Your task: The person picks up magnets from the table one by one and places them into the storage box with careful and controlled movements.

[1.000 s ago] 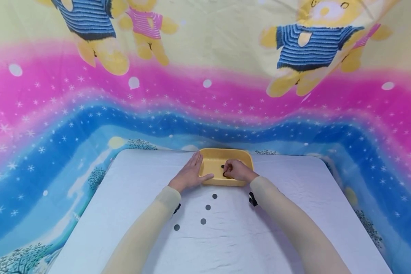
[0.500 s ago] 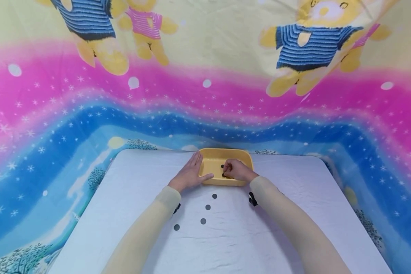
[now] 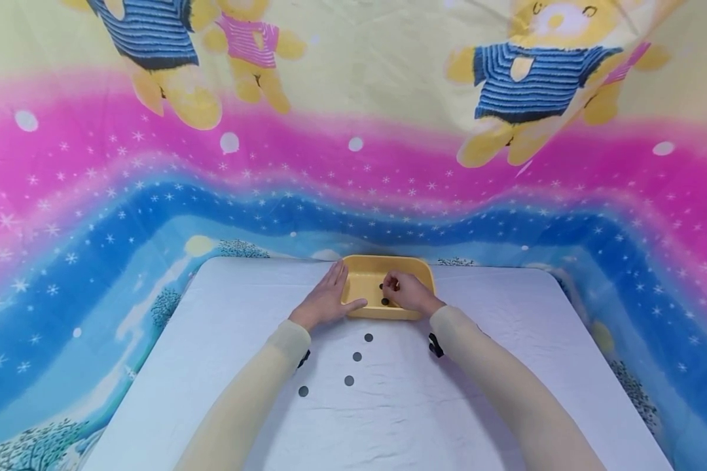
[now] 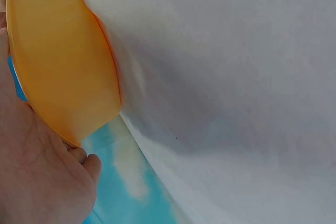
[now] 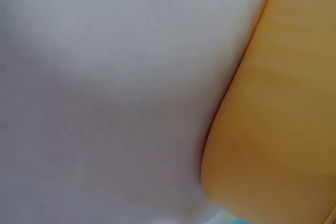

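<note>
A yellow rectangular plastic box [image 3: 383, 314] stands at the far edge of the white table. My left hand [image 3: 324, 302] rests on its left end, fingers straight along the rim and thumb over the near rim. In the left wrist view that hand [image 4: 42, 171] lies against the outside of the box [image 4: 63, 61]. Over the right part of the box is my right hand [image 3: 409, 291], its fingers bent above two small dark discs. The nearer disc [image 3: 385, 301] lies on the box floor below the fingertips. Close beside the fingers, the farther disc [image 3: 381, 286] is partly covered.
Several dark grey discs lie on the white table [image 3: 477, 418] in front of the box: one disc [image 3: 368, 337] nearest it, another disc [image 3: 357, 356], and one disc [image 3: 303, 391] at the left. A printed cloth [image 3: 353, 176] hangs around the table.
The right hand's fingertips have let go of the nearer disc and risen slightly, leaving it on the box floor. The left hand and the box stay put.
</note>
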{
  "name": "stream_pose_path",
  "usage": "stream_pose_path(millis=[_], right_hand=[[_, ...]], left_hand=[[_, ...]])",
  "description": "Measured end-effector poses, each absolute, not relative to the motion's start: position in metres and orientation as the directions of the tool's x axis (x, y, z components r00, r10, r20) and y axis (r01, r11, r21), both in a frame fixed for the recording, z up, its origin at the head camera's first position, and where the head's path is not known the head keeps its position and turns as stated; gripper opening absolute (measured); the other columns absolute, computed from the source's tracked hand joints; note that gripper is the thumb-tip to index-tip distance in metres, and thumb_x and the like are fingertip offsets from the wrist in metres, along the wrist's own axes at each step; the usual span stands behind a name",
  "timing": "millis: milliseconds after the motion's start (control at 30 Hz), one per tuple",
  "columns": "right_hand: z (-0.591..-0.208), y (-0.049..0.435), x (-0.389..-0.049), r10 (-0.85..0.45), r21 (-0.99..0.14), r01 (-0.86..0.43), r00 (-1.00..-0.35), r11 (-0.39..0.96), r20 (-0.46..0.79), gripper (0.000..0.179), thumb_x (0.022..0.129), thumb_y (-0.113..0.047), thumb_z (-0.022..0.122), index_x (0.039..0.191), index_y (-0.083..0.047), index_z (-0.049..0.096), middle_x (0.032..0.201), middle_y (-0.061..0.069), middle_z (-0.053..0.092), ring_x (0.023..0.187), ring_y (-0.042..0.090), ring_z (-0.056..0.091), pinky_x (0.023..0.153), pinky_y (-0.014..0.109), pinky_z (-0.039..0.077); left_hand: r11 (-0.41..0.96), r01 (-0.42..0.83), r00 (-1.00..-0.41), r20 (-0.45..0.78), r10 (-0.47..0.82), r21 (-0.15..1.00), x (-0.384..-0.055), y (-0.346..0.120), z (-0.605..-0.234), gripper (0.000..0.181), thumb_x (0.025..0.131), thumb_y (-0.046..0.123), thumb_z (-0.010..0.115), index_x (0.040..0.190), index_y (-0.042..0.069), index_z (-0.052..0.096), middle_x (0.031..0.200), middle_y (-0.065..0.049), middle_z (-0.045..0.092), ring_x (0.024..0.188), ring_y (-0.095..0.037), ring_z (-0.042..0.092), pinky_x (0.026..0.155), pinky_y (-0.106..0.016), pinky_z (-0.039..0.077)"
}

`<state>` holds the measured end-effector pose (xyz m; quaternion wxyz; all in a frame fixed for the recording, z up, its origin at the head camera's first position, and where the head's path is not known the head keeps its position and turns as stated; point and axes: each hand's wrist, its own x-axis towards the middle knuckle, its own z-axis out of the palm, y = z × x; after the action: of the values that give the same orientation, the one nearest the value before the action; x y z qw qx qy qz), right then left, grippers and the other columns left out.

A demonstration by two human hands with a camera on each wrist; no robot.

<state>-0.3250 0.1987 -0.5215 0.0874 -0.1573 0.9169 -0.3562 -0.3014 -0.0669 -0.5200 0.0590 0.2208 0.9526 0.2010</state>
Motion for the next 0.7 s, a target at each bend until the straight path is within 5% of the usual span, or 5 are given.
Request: stream_pose_path(millis=[267, 467, 700], right_hand=[[-0.513, 0.202, -0.317, -0.341, -0.636, -0.332, -0.933, 0.696, 0.114, 0.014, 0.109, -0.02, 0.065, 0.113, -0.007, 0.069, 0.098, 0.003, 0.067, 0.083, 0.022, 0.059, 0.072, 0.038, 0.053], [-0.511, 0.22, -0.311, -0.306, -0.576, -0.375, -0.927, 0.727, 0.217, 0.032, 0.108, -0.023, 0.067, 0.134, -0.003, 0.066, 0.126, 0.012, 0.067, 0.115, 0.029, 0.061, 0.1, 0.05, 0.054], [-0.512, 0.241, -0.304, -0.288, -0.481, -0.406, -0.909, 0.777, 0.302, 0.056, 0.108, -0.028, 0.067, 0.155, -0.001, 0.052, 0.155, 0.02, 0.055, 0.148, 0.043, 0.045, 0.126, 0.066, 0.028]], left_hand=[[0.82, 0.398, -0.895, -0.02, 0.445, 0.412, -0.301, -0.067, -0.521, 0.109, 0.103, 0.073, 0.052, 0.172, 0.004, 0.004, 0.181, -0.011, -0.01, 0.167, -0.029, -0.005, 0.135, -0.045, 0.009], [0.826, 0.405, -0.894, -0.021, 0.448, 0.391, -0.3, -0.068, -0.52, 0.114, 0.099, 0.083, 0.043, 0.172, 0.003, 0.005, 0.181, -0.011, -0.01, 0.167, -0.029, -0.004, 0.135, -0.044, 0.009], [0.822, 0.411, -0.89, -0.023, 0.456, 0.395, -0.298, -0.069, -0.517, 0.114, 0.099, 0.084, 0.041, 0.172, 0.003, 0.004, 0.181, -0.012, -0.01, 0.167, -0.029, -0.005, 0.134, -0.043, 0.007]])
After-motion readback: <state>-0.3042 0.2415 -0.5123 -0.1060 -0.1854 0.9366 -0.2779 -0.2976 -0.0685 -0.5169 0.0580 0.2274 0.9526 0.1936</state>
